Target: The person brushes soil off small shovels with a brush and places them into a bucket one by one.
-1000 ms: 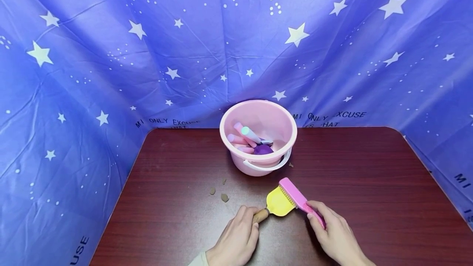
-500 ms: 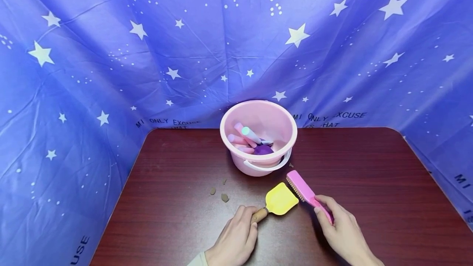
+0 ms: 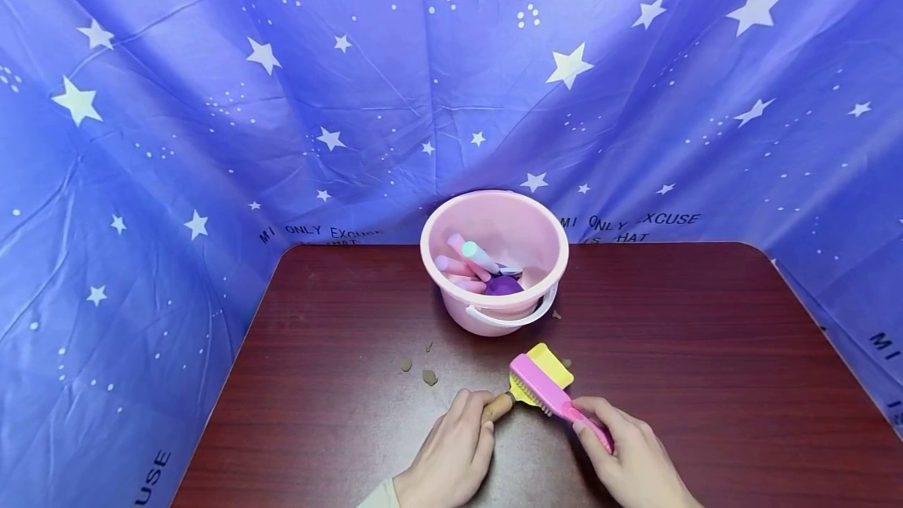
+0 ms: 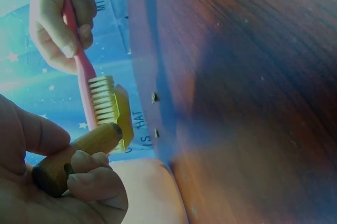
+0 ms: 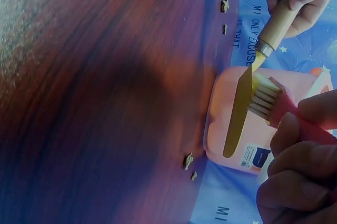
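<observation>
My left hand (image 3: 451, 445) grips the wooden handle of a small yellow shovel (image 3: 555, 363), whose blade points up and to the right in the head view. A pink scrub brush (image 3: 546, 386) is held by its handle in my right hand (image 3: 624, 445). Its bristles (image 5: 264, 97) face the blade and lie right at its surface in both wrist views. The left wrist view shows my fingers curled round the wooden handle (image 4: 79, 158). In the right wrist view the shovel blade (image 5: 239, 116) appears edge-on, apart from the table.
Behind the tools stands a pink bucket (image 3: 487, 320) with a white handle, holding several pastel-handled tools (image 3: 480, 259) and a purple item (image 3: 504, 285). Brown flakes (image 3: 429, 377) lie left of the shovel, and another flake (image 3: 567, 364) beside its blade. A starry blue curtain (image 3: 451, 85) surrounds the table (image 3: 677, 312).
The brush moved off the blade's tip to the right, then back left across the blade toward the shovel's handle. The shovel shifted only slightly; a flake now shows just past its tip.
</observation>
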Available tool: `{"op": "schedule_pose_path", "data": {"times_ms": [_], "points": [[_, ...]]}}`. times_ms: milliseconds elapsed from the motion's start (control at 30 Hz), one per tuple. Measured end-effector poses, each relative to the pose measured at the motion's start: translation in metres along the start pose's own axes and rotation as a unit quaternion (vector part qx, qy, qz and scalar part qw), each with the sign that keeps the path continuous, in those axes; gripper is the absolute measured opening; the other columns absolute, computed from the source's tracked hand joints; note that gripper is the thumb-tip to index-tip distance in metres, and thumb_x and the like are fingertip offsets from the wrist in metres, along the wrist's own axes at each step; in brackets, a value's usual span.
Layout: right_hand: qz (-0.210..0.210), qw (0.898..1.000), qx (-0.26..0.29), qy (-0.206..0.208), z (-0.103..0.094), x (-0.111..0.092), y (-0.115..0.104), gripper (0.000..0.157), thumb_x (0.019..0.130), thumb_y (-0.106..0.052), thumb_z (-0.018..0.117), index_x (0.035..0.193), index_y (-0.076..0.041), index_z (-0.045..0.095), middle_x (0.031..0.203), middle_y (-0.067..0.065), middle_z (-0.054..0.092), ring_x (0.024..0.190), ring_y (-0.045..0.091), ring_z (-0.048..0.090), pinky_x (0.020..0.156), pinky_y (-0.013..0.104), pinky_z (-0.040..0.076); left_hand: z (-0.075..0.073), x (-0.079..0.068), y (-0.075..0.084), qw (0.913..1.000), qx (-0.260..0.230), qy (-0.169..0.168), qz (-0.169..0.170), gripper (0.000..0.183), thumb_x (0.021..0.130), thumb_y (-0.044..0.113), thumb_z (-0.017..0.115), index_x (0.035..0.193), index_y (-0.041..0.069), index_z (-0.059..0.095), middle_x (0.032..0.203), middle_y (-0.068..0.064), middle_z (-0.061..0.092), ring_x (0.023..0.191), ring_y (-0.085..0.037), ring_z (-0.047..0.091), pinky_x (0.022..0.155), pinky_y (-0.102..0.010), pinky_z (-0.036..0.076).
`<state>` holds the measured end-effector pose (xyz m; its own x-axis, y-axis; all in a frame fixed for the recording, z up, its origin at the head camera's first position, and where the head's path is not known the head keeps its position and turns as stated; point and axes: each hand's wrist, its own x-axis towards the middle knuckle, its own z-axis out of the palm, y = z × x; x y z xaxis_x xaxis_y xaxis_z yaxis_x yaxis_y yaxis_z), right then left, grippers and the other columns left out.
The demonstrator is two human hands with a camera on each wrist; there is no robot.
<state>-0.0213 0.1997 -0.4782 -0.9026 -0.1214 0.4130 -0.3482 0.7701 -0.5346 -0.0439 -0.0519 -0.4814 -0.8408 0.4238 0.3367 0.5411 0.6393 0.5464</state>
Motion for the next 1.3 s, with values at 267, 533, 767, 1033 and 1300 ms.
{"op": "schedule_pose_path", "data": {"times_ms": [267, 533, 767, 1033, 1300], "points": [[-0.023, 0.999, -0.032, 0.004, 0.001, 0.001, 0.005, 0.035, 0.074, -0.004, 0.075, 0.101, -0.024, 0.066, 0.083, -0.019, 0.056, 0.067, 0.001, 0.048, 0.056, 0.027, 0.04, -0.001, -0.001, -0.001, 0.9997, -0.006, 0.017, 0.014, 0.025, 0.088, 0.01, 0.054, 0.114, 0.011, 0.057, 0.095, 0.005, 0.052, 0.073, -0.004, 0.052, 0.063, -0.018, 0.043], [-0.006, 0.998, -0.051, 0.025, -0.004, 0.003, 0.016, 0.033, 0.076, -0.005, 0.074, 0.104, -0.021, 0.065, 0.076, -0.016, 0.05, 0.062, 0.003, 0.043, 0.051, 0.031, 0.037, -0.003, -0.002, 0.0, 0.9996, -0.012, 0.021, 0.012, 0.025, 0.088, 0.009, 0.054, 0.113, 0.01, 0.057, 0.095, 0.005, 0.052, 0.074, -0.004, 0.052, 0.064, -0.017, 0.043], [0.026, 0.998, -0.054, 0.033, -0.012, 0.006, 0.025, 0.031, 0.079, -0.005, 0.072, 0.107, -0.018, 0.065, 0.069, -0.013, 0.048, 0.056, 0.002, 0.036, 0.049, 0.028, 0.031, -0.004, -0.001, 0.001, 0.9998, -0.018, 0.009, 0.0, 0.026, 0.089, 0.01, 0.053, 0.114, 0.011, 0.056, 0.094, 0.005, 0.052, 0.071, -0.003, 0.05, 0.061, -0.016, 0.041], [0.087, 0.995, -0.051, 0.027, -0.019, 0.008, 0.032, 0.033, 0.084, -0.008, 0.069, 0.115, -0.012, 0.06, 0.069, -0.01, 0.049, 0.055, 0.001, 0.037, 0.048, 0.026, 0.031, -0.004, -0.002, 0.001, 0.9996, -0.02, 0.02, 0.01, 0.026, 0.088, 0.01, 0.054, 0.113, 0.012, 0.056, 0.093, 0.007, 0.05, 0.071, -0.002, 0.047, 0.062, -0.015, 0.04], [0.121, 0.991, -0.048, 0.009, -0.02, 0.009, 0.035, 0.036, 0.082, -0.014, 0.074, 0.115, -0.011, 0.058, 0.072, -0.008, 0.051, 0.055, 0.0, 0.04, 0.05, 0.025, 0.034, -0.004, -0.002, 0.001, 0.999, -0.037, 0.023, 0.003, 0.027, 0.089, 0.01, 0.054, 0.116, 0.012, 0.055, 0.096, 0.007, 0.051, 0.072, -0.002, 0.049, 0.063, -0.015, 0.04]]}}
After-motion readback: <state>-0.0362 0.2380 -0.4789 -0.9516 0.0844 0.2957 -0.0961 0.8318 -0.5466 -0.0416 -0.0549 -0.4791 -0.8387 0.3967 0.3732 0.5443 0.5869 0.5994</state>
